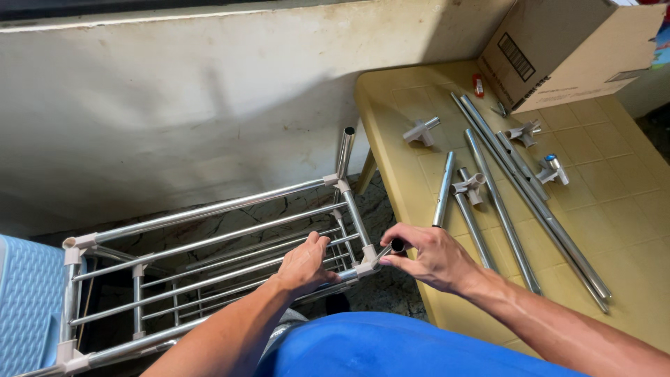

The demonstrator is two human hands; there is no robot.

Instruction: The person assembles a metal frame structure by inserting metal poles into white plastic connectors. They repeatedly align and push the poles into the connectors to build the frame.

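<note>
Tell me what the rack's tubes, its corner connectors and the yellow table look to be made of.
Rack tubes: probably polished metal, steel-like; they carry bright mirror-like streaks.
Corner connectors: likely moulded plastic, matte pale grey, no shine.
Yellow table: seemingly plastic, dull yellow with a moulded grid of squares.
The right hand pinches a short tube of the same shiny metal.

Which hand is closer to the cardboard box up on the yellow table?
Right. The right hand sits at the table's near edge, pinching a short metal tube, below the cardboard box. The left hand grips the rack's rail, farther away.
</note>
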